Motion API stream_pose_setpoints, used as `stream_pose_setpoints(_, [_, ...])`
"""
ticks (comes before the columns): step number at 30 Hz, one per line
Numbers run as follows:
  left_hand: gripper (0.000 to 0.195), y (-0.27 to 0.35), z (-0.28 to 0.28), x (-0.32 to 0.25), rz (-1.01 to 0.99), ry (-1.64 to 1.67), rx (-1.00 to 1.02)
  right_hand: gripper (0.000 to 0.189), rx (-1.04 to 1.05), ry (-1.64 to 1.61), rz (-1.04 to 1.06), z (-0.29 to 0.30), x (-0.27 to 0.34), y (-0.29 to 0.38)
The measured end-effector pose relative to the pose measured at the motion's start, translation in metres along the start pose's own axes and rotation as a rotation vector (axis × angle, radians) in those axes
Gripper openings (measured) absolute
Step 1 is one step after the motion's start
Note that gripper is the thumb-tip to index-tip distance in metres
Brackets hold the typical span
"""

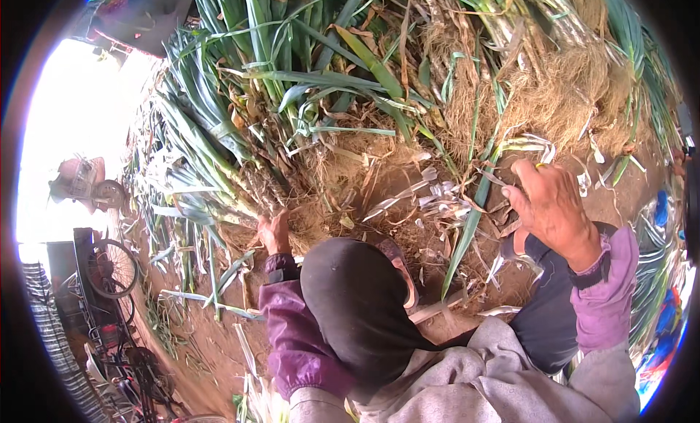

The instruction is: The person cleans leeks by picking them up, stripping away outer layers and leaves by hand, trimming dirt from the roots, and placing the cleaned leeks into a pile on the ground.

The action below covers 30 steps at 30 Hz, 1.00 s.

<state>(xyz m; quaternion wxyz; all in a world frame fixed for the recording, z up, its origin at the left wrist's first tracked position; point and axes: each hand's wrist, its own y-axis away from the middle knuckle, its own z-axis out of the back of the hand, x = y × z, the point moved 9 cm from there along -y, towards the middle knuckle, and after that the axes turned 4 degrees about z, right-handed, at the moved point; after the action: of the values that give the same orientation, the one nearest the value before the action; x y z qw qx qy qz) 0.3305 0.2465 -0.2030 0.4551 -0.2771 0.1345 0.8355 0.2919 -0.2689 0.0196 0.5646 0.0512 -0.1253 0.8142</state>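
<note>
At the lower left of the green onion pile (219,122), my left hand (274,231) has its fingers closed around the root ends of some green onion stalks (232,190). My right hand (555,207) is raised on the right side, above bare soil. Between its thumb and index finger it pinches a thin greyish strip (491,177); whether this is a blade or a dry leaf cannot be told. A yellow band shows on a finger. One long green leaf (473,220) slants down just left of this hand. Pale peeled skins (440,193) lie on the ground between my hands.
Bundles with matted tan roots (552,89) lie across the top right. A head in a dark covering (355,308) hides the lower middle ground. Bicycle wheels (112,267) stand at left. More green stalks (651,281) and blue-red plastic (664,324) edge the right.
</note>
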Motion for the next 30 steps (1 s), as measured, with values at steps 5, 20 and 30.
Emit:
stream_pose_setpoints(5, [0.041,0.002,-0.028,-0.005,0.154,-0.014,-0.055,0.027,0.118,0.008,-0.05,-0.021,-0.008,-0.001])
stream_pose_setpoints(20, [0.035,0.054,-0.046,0.055,0.632,0.645,0.191,0.022,0.098,0.082,0.058,-0.026,0.006,-0.003])
stream_pose_setpoints(30, [0.03,0.072,-0.081,0.079,0.668,1.186,0.512,0.024,0.179,0.074,0.082,-0.047,0.025,-0.016])
